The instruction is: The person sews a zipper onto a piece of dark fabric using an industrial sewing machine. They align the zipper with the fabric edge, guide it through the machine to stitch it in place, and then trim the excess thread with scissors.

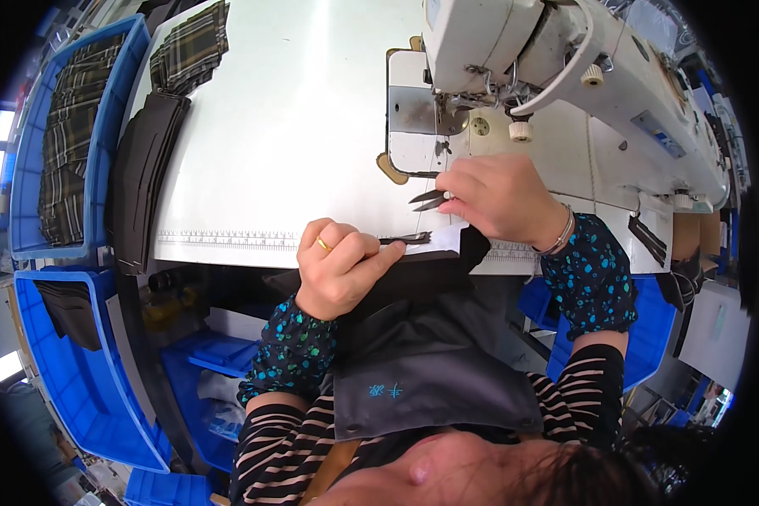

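Note:
My left hand (339,263) pinches a dark piece of fabric (413,239) at the front edge of the white table, thumb and finger pressed on its strip-like edge. Beneath that edge shows a white layer (444,240), with more black cloth hanging over the table's front. In my right hand (499,196) is a pair of thread snips (430,200), blades slightly apart and pointing left. Thin threads run from the sewing machine's needle area (440,110) down past the blades toward the fabric. My right palm hides the snips' handle.
The white sewing machine (565,67) stands at the back right. A ruler strip (228,239) runs along the front of the table (270,126). Stacked dark pieces (148,169) and plaid pieces (190,49) lie at left, beside blue bins (25,202). Dark strips (648,239) lie at right.

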### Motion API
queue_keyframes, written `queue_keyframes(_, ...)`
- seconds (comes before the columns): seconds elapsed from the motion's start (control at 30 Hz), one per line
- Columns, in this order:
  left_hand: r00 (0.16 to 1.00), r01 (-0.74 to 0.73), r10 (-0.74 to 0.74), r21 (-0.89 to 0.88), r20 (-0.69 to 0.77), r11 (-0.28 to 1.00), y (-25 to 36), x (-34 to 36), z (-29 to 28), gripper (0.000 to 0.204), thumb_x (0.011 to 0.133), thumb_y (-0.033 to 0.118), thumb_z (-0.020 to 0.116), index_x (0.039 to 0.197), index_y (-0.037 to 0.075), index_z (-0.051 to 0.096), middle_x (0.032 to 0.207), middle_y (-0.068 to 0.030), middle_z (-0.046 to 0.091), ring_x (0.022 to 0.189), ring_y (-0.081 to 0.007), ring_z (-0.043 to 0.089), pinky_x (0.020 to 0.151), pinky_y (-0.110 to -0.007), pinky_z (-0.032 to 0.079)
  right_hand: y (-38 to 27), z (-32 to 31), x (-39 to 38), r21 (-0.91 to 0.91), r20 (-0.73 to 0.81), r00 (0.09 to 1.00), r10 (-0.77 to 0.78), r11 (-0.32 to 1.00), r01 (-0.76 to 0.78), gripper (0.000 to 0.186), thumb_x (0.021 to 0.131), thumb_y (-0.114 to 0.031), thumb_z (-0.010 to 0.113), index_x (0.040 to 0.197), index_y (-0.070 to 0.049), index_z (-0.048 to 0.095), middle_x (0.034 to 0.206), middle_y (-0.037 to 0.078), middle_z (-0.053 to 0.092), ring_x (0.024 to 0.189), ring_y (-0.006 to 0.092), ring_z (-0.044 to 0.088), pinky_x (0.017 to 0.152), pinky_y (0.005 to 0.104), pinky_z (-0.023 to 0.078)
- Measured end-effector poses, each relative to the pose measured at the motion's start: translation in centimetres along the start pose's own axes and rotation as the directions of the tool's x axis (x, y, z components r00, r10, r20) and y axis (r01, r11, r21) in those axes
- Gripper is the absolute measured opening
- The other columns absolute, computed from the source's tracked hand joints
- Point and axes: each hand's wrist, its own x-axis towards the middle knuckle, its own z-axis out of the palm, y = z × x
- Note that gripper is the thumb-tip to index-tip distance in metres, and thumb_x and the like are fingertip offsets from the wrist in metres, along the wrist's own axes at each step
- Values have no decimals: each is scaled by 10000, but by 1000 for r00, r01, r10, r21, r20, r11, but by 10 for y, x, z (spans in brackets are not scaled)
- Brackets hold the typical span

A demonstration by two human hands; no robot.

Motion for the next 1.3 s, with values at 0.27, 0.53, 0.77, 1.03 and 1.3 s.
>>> queue_keyframes(0.27,1000,-15,16,-54,18,998,-1,5,1,236,666,99,841,896,144,816,1025,33,775,903,-180,684,791,-381,528,-9,1,-4,-32,22,1000,20,999,-20,216,910,-268,783,984,-119,645,807,18,632,691,232,671,571,382,503)
queue_keyframes(0.53,994,-106,105,-31,-19,994,-1,5,-2,199,704,143,751,892,115,810,981,20,764,859,-152,674,754,-323,529,-19,9,-2,-42,8,1000,2,999,-2,233,902,-268,794,1012,-123,649,827,24,645,695,231,678,564,376,502)
queue_keyframes(0.77,993,-113,110,-88,-40,990,0,3,-6,200,682,74,801,882,92,801,1008,-14,778,809,-159,680,735,-288,546,-20,-8,-6,450,80,895,440,785,-426,358,909,-341,842,1066,-70,668,846,66,684,689,203,663,634,359,512)
queue_keyframes(1.03,543,702,-573,-706,614,-93,18,8,-21,214,969,-35,762,1144,1,644,1018,-46,768,867,-84,693,756,-223,562,-37,-36,-28,371,28,854,519,788,-491,205,756,31,800,897,-47,673,756,73,637,617,160,570,576,287,438)
queue_keyframes(1.3,451,722,-559,-653,696,-230,28,13,-7,287,1048,62,685,1316,-39,660,1225,-83,744,1100,-126,687,1005,-285,531,-74,-27,-11,224,-340,803,489,872,-436,499,849,-136,869,1302,-100,663,979,71,690,704,206,696,647,329,560)
